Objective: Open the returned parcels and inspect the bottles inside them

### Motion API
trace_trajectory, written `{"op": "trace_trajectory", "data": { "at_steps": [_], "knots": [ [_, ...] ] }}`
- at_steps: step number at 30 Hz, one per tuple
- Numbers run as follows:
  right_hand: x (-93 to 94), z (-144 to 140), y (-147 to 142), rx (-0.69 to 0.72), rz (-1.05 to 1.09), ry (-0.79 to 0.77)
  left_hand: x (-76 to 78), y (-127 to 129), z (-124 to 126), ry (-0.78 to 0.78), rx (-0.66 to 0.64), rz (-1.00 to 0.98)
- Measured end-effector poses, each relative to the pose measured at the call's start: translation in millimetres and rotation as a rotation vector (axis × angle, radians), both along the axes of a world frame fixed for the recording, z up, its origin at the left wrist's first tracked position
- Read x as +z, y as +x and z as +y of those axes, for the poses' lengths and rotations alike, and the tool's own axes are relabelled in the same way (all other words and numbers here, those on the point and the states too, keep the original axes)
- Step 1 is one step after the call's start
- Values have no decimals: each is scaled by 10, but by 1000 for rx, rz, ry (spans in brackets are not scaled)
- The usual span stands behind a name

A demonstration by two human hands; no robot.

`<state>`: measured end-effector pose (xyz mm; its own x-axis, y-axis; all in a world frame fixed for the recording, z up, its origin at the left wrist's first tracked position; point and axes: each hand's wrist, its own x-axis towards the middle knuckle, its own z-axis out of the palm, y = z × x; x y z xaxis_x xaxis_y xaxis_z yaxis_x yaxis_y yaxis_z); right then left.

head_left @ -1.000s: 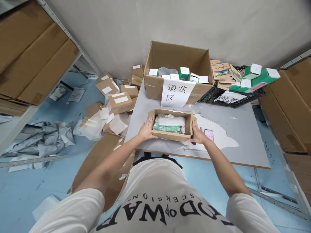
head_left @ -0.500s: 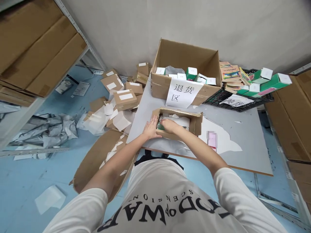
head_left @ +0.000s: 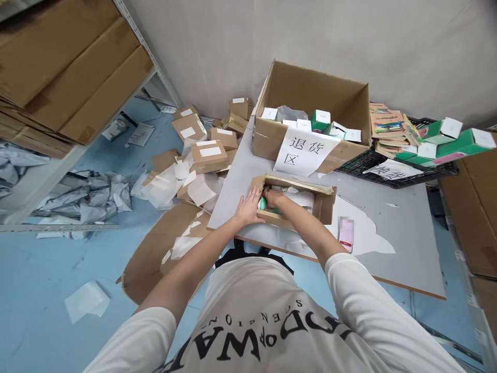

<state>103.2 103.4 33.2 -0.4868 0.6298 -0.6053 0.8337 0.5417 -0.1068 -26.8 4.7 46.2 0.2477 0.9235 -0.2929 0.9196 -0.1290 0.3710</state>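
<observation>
I see grey metal shelving (head_left: pixel 39 181) far left, stacked with flat brown cardboard sheets (head_left: pixel 66 67). Below it, crumpled grey plastic mailers (head_left: pixel 85 194) on the blue floor (head_left: pixel 34 274), then a heap of small sealed brown parcels with white labels (head_left: pixel 205 153) next to the table edge.

Left hand (head_left: pixel 249 208) lies flat, fingers spread, pressed against the left end of the small open brown cardboard box (head_left: pixel 324 199). Box sits on the grey tabletop (head_left: pixel 404 228), near the front edge.

Right hand (head_left: pixel 274 198) reaches inside the box at its left end, fingers curled onto a green bubble-wrapped packet (head_left: pixel 263 203). Can't tell if the grip is fully closed, packet mostly hidden by the hand. White paper wrap (head_left: pixel 301 197) lies in the box just beside it.

Behind: large open brown carton (head_left: pixel 310 93) with a white paper sign with Chinese characters (head_left: pixel 306 150) taped to its front, small green and white boxes inside.

Right of the small box: pink phone (head_left: pixel 346 233), blurred, flat on the table. Far right: black plastic crate (head_left: pixel 392 176) holding books and green boxes (head_left: pixel 458 145).
</observation>
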Motion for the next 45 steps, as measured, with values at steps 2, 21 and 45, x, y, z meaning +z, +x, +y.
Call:
{"op": "trace_trajectory", "data": {
  "at_steps": [2,21,45],
  "knots": [
    [-1,-6,10,21,-9,19,-7,2,6,3,-1,-1],
    [-29,-208,105,381,-107,158,-45,-8,-33,52,-8,18],
    [860,-146,502,254,228,260,94,-10,-114,126,-108,41]
  ]
}}
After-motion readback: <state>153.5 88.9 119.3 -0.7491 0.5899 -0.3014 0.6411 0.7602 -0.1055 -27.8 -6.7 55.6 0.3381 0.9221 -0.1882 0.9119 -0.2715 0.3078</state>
